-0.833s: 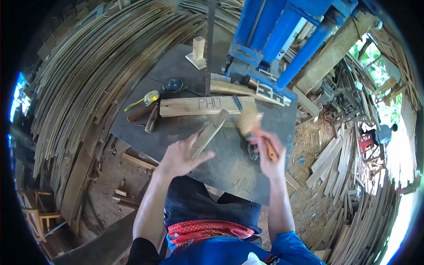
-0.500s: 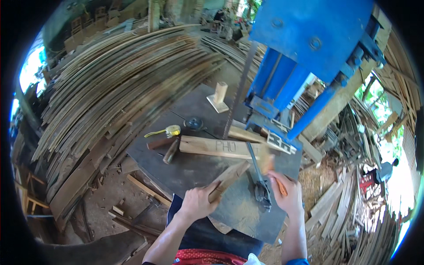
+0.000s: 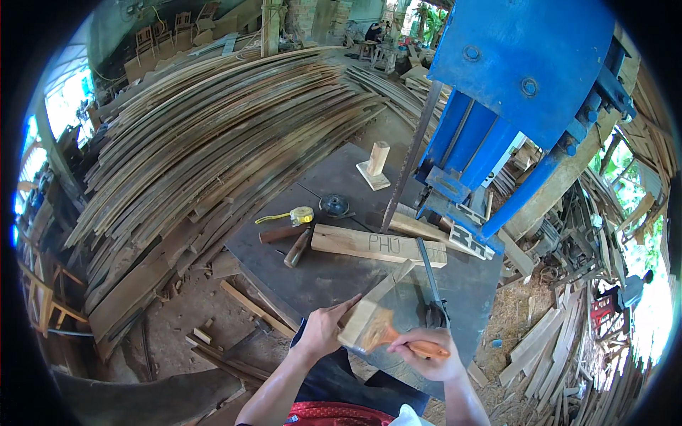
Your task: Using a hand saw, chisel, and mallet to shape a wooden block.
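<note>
**Brush and Strip: Position of Hands**

The right hand (image 3: 426, 353) is closed around the orange handle of the brush (image 3: 371, 325). The brush head points to the left and covers part of the wood strip (image 3: 391, 282). Whether the bristles touch the strip cannot be told.

The left hand (image 3: 323, 332) is curled around the near end of the strip; the brush hides part of this grip. The strip slants away to the right, its far end near the plank. Both hands are at the near side of the desk (image 3: 334, 273).

The plank (image 3: 344, 242) lies flat on the desk and carries dark lettering. A metal bar (image 3: 428, 266) crosses its right part and runs toward a dark fitting (image 3: 435, 314) beyond the right hand.

Left of the plank are a yellow tape measure (image 3: 302, 216) and two brown wooden pieces (image 3: 297, 248). Behind the plank is a round black device (image 3: 334, 206). Farther back, a post (image 3: 379, 157) stands upright on a square base. The saw blade (image 3: 410, 160) passes beside the blue machine (image 3: 518, 78). Long boards (image 3: 234, 121) are stacked at the left.
</note>
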Motion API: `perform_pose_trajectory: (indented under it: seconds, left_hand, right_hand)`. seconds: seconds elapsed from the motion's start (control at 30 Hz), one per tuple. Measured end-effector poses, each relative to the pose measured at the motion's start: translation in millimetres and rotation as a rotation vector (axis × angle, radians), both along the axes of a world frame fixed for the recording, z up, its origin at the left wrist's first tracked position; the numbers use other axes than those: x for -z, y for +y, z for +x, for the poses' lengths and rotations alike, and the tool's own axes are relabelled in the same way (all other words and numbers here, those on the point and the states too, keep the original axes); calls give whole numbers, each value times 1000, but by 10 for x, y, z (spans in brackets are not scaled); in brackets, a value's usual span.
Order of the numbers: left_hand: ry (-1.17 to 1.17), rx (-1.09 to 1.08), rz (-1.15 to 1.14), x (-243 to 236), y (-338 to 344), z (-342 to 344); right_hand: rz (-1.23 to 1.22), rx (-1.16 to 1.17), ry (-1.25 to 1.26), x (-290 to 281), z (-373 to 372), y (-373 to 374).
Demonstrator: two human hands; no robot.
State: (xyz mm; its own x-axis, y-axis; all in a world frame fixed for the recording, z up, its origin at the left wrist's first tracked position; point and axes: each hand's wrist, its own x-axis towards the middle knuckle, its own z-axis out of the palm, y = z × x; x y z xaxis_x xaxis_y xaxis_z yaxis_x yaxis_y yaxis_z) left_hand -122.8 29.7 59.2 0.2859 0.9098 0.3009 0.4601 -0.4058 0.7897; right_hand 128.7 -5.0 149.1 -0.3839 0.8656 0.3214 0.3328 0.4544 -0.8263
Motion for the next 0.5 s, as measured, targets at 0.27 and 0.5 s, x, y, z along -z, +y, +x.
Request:
perform_pose_trajectory:
  seconds: [0.27, 0.5]
  left_hand:
    - [53, -57, 1, 70, -26, -12]
    - [40, -27, 21, 47, -32, 86]
  right_hand:
    - [225, 238, -73, -26, -143, 13]
    - [171, 473, 24, 316, 77, 250]
